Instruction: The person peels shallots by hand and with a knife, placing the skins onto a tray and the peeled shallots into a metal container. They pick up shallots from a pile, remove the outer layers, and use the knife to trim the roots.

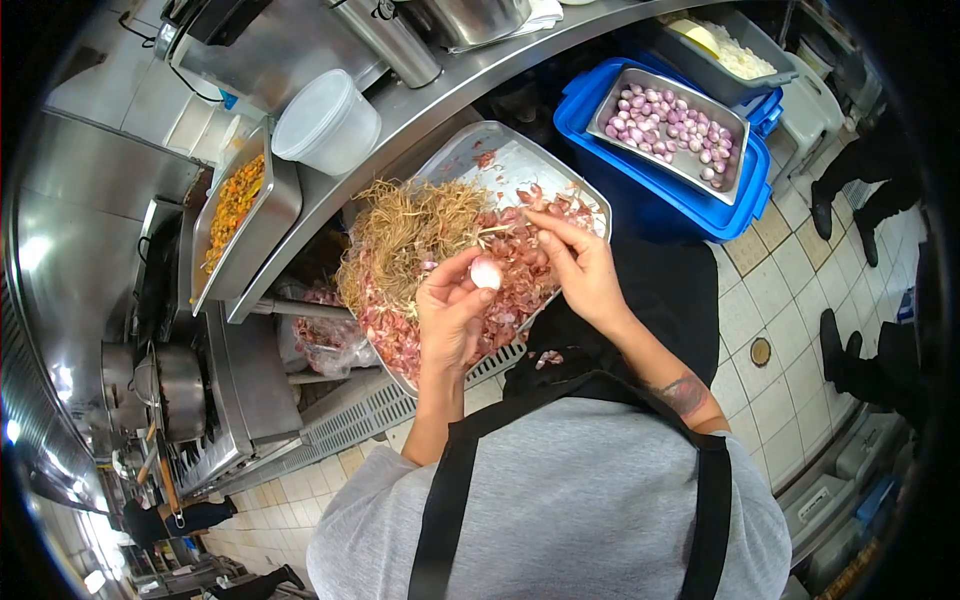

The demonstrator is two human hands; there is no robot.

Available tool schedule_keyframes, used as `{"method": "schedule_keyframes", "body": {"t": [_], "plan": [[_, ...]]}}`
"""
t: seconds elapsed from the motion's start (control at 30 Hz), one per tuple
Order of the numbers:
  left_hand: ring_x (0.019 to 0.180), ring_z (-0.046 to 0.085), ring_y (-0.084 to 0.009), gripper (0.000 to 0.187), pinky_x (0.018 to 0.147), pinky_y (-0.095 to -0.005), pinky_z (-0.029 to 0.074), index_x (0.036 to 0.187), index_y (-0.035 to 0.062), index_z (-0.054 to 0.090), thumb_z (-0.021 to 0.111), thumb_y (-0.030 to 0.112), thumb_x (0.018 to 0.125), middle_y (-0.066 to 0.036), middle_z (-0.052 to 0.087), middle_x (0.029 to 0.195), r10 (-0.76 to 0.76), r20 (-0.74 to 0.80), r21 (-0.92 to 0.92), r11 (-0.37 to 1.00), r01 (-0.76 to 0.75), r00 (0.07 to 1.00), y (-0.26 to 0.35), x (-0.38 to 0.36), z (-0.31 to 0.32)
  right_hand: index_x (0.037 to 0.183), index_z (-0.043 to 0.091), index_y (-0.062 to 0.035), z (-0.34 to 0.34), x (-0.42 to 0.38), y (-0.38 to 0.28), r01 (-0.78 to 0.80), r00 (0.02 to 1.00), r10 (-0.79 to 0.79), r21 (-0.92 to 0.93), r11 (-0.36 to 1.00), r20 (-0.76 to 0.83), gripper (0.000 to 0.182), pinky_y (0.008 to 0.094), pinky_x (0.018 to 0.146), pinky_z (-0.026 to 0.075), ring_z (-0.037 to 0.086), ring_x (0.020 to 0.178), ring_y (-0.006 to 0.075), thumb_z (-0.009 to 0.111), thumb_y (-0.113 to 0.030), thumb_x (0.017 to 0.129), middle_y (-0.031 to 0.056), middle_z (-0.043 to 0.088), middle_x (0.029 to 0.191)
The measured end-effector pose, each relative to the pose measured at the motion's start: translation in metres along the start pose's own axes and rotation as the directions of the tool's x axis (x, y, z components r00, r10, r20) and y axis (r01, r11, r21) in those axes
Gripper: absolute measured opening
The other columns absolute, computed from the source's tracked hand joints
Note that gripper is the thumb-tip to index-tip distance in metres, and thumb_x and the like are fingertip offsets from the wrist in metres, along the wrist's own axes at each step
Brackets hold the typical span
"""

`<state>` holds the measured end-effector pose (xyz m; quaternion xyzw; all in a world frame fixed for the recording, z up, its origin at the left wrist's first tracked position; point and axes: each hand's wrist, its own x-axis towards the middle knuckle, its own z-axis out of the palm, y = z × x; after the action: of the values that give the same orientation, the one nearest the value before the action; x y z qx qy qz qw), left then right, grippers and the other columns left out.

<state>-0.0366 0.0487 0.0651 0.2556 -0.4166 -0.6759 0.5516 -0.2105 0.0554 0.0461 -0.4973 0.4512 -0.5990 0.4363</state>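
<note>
My left hand holds a pale, peeled shallot between thumb and fingers. To the right, my right hand is closed in a pinch; what its fingertips hold, if anything, is too small to make out. Both hands are above a large metal tray. In the tray lie a heap of reddish-purple shallot skins and a tangle of dry, straw-coloured roots.
A metal pan of purple shallots rests on a blue bin. Beyond it stands a grey tub of white pieces. The steel counter carries a lidded white bucket. Other people's legs are at the right.
</note>
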Motion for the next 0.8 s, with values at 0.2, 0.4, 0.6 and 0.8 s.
{"method": "schedule_keyframes", "body": {"t": [0.2,0.4,0.6,0.8], "plan": [[0.097,0.059,-0.0221,0.042,0.089,-0.0329,0.049,0.113,-0.004,0.053,0.065,-0.005,0.073,-0.014,0.06,0.104,0.016,-0.12,0.074,0.997,-0.008,0.993,-0.001,0.003,-0.003,0.118,0.054,-0.0029,0.001,-0.003,-0.006,0.091,0.996,-0.086,-0.175,0.98,0.032,0.033,0.0271,0.064,0.047,0.062,0.066,0.0142,0.053,-0.009,0.086,0.0128,0.065,0.083],[0.094,0.06,-0.0183,0.032,0.086,-0.0307,0.05,0.107,-0.002,0.054,0.062,-0.006,0.077,-0.012,0.06,0.102,0.077,-0.213,-0.01,0.997,-0.081,0.974,-0.01,0.003,0.001,0.122,0.05,-0.0019,0.013,-0.018,-0.029,0.103,0.97,-0.096,-0.02,0.994,0.221,0.038,0.0293,0.073,0.048,0.065,0.081,0.0203,0.054,-0.007,0.084,0.017,0.062,0.105],[0.091,0.06,-0.0165,0.026,0.082,-0.0281,0.051,0.103,0.0007,0.055,0.061,-0.005,0.078,-0.009,0.061,0.099,0.15,-0.249,-0.045,0.985,-0.166,0.957,-0.018,-0.002,0.011,0.12,0.052,-0.0018,0.021,-0.022,-0.027,0.287,0.95,-0.276,-0.06,0.956,0.144,0.037,0.0285,0.073,0.049,0.064,0.085,0.0242,0.056,-0.005,0.083,0.0179,0.063,0.098],[0.089,0.06,-0.0159,0.024,0.081,-0.0273,0.051,0.101,0.002,0.057,0.062,-0.005,0.078,-0.009,0.061,0.098,0.155,-0.278,-0.084,0.979,-0.185,0.948,-0.017,-0.004,0.021,0.12,0.054,-0.0057,0.024,-0.022,-0.023,0.382,0.924,-0.371,-0.155,0.911,0.093,0.039,0.0278,0.055,0.044,0.051,0.057,0.0178,0.057,-0.003,0.082,0.0125,0.055,0.071]]}}
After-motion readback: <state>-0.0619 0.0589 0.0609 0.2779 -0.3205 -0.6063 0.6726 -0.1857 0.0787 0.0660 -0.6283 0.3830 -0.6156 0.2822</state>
